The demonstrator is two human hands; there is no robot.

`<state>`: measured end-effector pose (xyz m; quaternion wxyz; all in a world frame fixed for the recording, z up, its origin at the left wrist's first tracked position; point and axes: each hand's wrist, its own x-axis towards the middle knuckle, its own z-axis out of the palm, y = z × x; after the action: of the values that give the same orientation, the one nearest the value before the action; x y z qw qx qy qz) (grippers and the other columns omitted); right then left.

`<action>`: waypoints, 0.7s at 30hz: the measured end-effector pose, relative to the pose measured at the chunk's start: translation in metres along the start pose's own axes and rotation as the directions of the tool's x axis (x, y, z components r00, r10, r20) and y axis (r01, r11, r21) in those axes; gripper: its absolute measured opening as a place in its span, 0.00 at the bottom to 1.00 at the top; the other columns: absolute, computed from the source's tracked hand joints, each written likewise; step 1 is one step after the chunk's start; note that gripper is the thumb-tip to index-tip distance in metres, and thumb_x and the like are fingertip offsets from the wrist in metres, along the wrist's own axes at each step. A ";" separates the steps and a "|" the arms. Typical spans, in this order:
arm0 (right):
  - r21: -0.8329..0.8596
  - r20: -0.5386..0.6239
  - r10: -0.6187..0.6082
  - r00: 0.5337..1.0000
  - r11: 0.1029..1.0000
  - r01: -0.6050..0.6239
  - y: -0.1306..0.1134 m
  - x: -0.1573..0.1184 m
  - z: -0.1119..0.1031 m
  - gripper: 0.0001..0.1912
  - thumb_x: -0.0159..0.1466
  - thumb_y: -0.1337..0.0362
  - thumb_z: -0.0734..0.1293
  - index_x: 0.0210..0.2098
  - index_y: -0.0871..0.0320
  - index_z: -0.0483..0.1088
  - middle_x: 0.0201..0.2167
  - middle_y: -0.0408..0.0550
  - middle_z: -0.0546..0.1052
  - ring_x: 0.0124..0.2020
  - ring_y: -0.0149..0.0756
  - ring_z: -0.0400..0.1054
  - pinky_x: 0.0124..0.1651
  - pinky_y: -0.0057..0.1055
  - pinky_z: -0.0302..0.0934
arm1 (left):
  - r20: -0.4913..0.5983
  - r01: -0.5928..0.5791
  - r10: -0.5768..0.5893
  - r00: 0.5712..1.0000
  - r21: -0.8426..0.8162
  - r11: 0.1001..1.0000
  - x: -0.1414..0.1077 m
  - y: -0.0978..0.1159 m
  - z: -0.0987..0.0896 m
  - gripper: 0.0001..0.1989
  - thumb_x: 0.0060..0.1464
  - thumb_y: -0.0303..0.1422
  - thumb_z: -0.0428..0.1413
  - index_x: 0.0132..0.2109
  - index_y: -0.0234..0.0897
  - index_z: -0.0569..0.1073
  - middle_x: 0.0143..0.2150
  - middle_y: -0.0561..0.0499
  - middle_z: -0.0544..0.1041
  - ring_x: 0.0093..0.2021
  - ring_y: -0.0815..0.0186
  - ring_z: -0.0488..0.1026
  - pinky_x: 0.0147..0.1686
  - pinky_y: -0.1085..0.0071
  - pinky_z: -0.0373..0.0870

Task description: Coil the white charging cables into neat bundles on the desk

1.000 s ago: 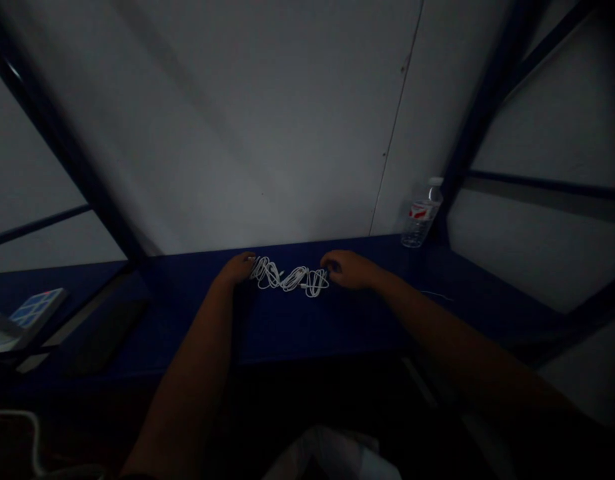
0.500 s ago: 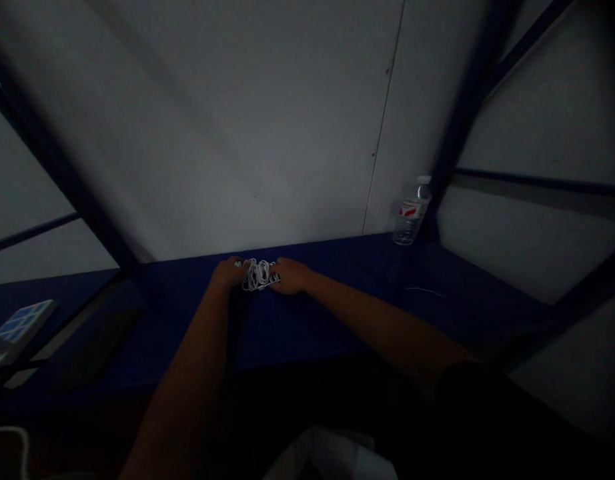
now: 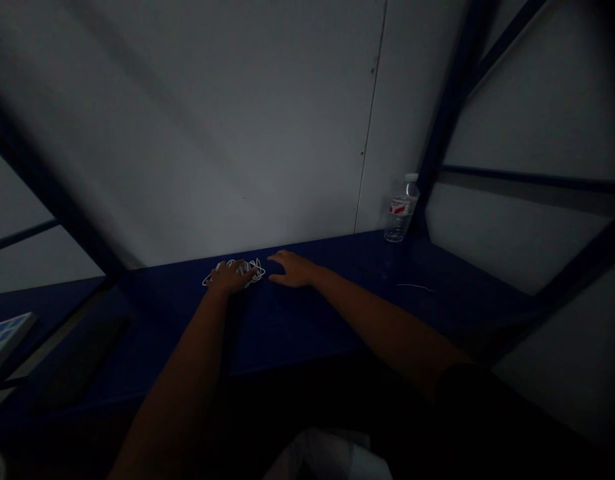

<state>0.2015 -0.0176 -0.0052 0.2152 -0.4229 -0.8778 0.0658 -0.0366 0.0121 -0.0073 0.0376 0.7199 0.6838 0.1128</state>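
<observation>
A bundle of white cable (image 3: 257,269) lies on the blue tabletop (image 3: 287,327), its loops spread out loosely. My left hand (image 3: 228,277) rests over the bundle with the fingers spread, hiding much of it; loops show on both sides of the hand. Just right of the bundle, my right hand (image 3: 293,270) is held apart from it, thumb and forefinger stretched wide with nothing between them. The light is dim, so the cable's ends cannot be made out.
A clear plastic bottle (image 3: 401,208) with a red and white label stands at the back right by a blue post. A thin white strand (image 3: 415,287) lies on the right. At left are a dark flat object (image 3: 82,360) and a blue-and-white box (image 3: 7,337).
My right hand has let go of the cable and opened. The bundle has spread leftward under my left hand, whose fingers are now apart. The view has shifted slightly right.
</observation>
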 end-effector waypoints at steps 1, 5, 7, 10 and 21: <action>-0.006 0.026 -0.021 0.999 1.000 0.021 0.004 -0.010 -0.009 0.29 0.63 0.51 0.67 0.60 0.57 0.65 0.59 0.57 0.67 0.60 0.47 0.62 0.60 0.42 0.57 | 0.004 0.035 -0.035 0.999 0.003 0.999 0.000 0.001 0.001 0.43 0.46 0.66 0.50 0.64 0.50 0.66 0.69 0.39 0.58 0.67 0.32 0.52 0.57 0.36 0.55; -0.102 0.066 -0.005 0.998 0.995 0.012 0.037 -0.069 -0.052 0.14 0.62 0.58 0.67 0.46 0.53 0.75 0.48 0.51 0.76 0.51 0.46 0.69 0.54 0.42 0.62 | 0.035 0.142 -0.143 0.989 0.012 0.990 0.002 0.002 0.006 0.49 0.38 0.70 0.49 0.66 0.55 0.62 0.73 0.41 0.49 0.68 0.27 0.46 0.56 0.27 0.46; -0.153 -0.006 0.111 0.994 0.982 -0.110 0.070 -0.109 -0.074 0.10 0.62 0.59 0.67 0.42 0.52 0.77 0.45 0.50 0.78 0.48 0.45 0.71 0.52 0.42 0.63 | 0.034 0.153 -0.154 0.988 0.003 0.988 0.004 0.002 0.006 0.51 0.37 0.71 0.50 0.66 0.56 0.62 0.73 0.41 0.48 0.68 0.26 0.44 0.56 0.27 0.45; -0.122 -0.114 0.312 0.943 0.938 -0.325 0.130 -0.177 -0.102 0.11 0.63 0.56 0.66 0.40 0.53 0.77 0.41 0.51 0.79 0.43 0.43 0.73 0.48 0.42 0.66 | 0.028 0.165 -0.165 0.986 0.000 0.986 0.006 0.001 0.006 0.51 0.36 0.71 0.50 0.66 0.56 0.61 0.73 0.42 0.49 0.68 0.26 0.42 0.57 0.28 0.45; -0.307 -0.218 0.519 0.827 0.768 -0.563 0.179 -0.303 -0.092 0.24 0.64 0.42 0.62 0.52 0.44 0.76 0.64 0.50 0.64 0.62 0.55 0.60 0.61 0.56 0.56 | 0.022 0.155 -0.156 0.987 0.039 0.987 0.004 0.003 0.004 0.52 0.39 0.71 0.45 0.68 0.53 0.59 0.73 0.41 0.48 0.68 0.28 0.44 0.58 0.28 0.45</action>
<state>0.5361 -0.1441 -0.0731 0.1589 -0.6929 -0.7006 -0.0618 -0.0328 0.0165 -0.0100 0.0415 0.6662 0.7395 0.0876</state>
